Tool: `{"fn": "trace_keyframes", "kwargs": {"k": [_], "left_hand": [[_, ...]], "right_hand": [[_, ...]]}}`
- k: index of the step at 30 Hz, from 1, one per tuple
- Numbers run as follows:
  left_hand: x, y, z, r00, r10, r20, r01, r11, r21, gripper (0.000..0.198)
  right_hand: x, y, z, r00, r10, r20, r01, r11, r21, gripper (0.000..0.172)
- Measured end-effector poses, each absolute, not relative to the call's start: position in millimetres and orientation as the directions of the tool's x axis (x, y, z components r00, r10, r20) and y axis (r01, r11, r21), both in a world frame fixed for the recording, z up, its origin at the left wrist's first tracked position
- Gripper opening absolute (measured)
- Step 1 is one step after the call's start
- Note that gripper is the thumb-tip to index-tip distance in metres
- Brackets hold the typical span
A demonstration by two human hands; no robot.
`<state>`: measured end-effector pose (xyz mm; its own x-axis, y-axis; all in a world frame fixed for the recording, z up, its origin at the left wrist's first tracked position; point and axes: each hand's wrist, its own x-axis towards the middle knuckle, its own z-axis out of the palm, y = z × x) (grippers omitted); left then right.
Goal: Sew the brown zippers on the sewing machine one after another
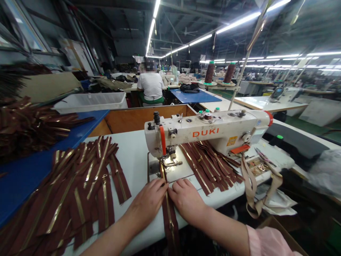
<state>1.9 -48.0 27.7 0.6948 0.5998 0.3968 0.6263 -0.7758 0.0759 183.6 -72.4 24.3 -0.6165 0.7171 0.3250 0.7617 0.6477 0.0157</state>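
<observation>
A white sewing machine [186, 132] marked DUKI stands on a pale table. Under its presser foot runs a brown zipper strip [170, 222] with gold teeth, whose near end hangs over the table's front edge. My left hand [149, 199] is closed on the left side of this strip, fingertips pressed together just in front of the needle area. On the strip's right side, my right hand [186, 201] has its fingers curled against the strip's edge. The fingertips of both hands are close together, and the undersides of both are hidden.
Many brown zipper strips [96, 181] spread over the table's left side; more strips [210, 163] lie behind and right of the needle. A small tray [257, 167] of metal parts and a beige strap [250, 181] are at the right. A seated person [151, 85] is farther ahead.
</observation>
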Motion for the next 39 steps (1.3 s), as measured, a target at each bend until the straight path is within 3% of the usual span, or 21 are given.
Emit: {"fn": "trace_keyframes", "kwargs": {"k": [9,14,23,34,39], "left_hand": [[-2.4,-47.6,18.9,0.732,0.569,0.374,0.591,-0.804,0.065,0.027],[-0.6,-48.9,18.8,0.702,0.604,0.378,0.610,-0.784,0.120,0.029],[0.1,-52.5,19.5,0.696,0.602,0.392,0.617,-0.780,0.101,0.030],[0.8,-46.7,25.0,0.710,0.646,0.282,0.630,-0.761,0.156,0.028],[1.2,-48.1,26.6,0.701,0.640,0.315,0.615,-0.766,0.187,0.028]], "right_hand": [[187.4,-69.9,30.6,-0.678,0.680,0.278,0.714,0.700,0.030,0.006],[190.6,-69.3,29.9,-0.655,0.701,0.282,0.728,0.686,-0.014,0.009],[192.9,-73.5,23.1,-0.580,0.748,0.322,0.763,0.637,-0.108,0.013],[195.5,-68.7,28.3,-0.705,0.650,0.282,0.675,0.738,-0.013,0.014],[195.3,-68.1,32.4,-0.725,0.642,0.250,0.663,0.748,0.003,0.014]]}}
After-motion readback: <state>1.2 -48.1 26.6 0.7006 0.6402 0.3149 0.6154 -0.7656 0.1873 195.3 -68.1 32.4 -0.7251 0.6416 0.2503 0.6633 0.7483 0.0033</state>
